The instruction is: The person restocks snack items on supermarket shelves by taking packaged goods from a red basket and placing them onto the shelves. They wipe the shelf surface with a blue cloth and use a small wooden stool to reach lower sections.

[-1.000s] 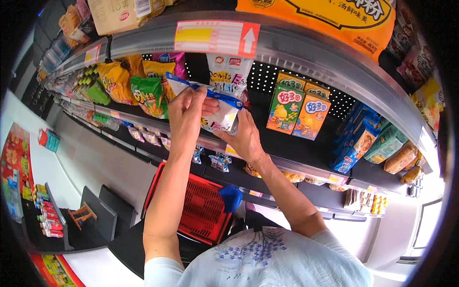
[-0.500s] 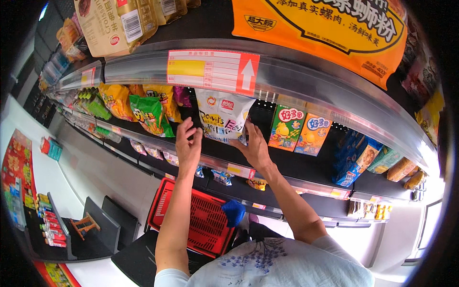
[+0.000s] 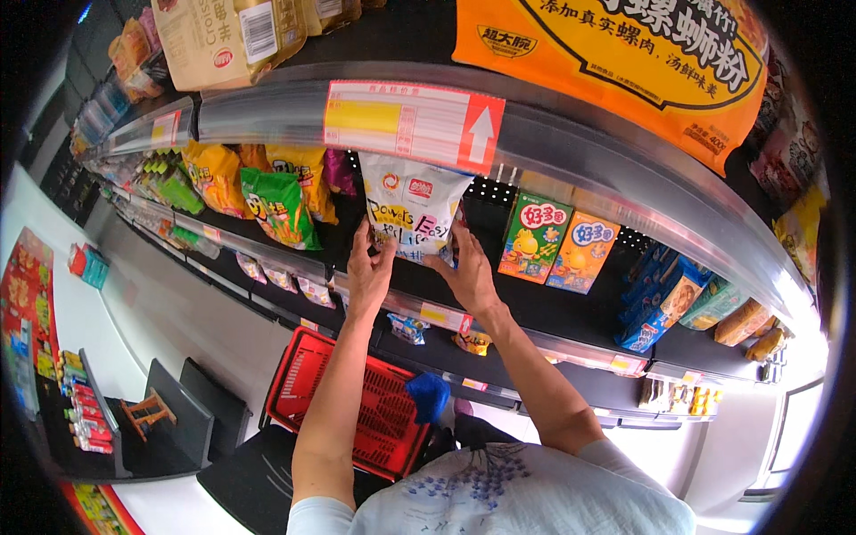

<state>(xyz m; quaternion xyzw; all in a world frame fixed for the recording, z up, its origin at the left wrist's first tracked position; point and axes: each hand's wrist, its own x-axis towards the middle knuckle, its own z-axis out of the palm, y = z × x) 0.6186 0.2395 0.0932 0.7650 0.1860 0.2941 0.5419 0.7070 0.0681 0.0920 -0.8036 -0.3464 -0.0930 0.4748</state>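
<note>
A white snack bag (image 3: 415,198) with dark lettering stands on the middle black shelf, its top tucked under the shelf edge above. My left hand (image 3: 368,276) holds its lower left side, thumb on the front. On the lower right side my right hand (image 3: 468,275) grips the same bag, with its thumb near the bottom front. Some fingertips of both hands are hidden behind the bag. To the left stand a green snack bag (image 3: 278,210) and yellow bags (image 3: 217,180). A green box (image 3: 533,238) and an orange box (image 3: 583,252) stand to the right.
A clear shelf edge with a price label (image 3: 413,123) overhangs the bag. Above it lie a large orange packet (image 3: 615,71) and a gold bag (image 3: 227,45). Below is a red shopping basket (image 3: 308,379) with a blue item (image 3: 428,398). Blue packets (image 3: 662,303) stand farther right.
My left hand has moved right and closed on the left side of the white snack bag. My right hand stays at its right side. The view has shifted slightly.
</note>
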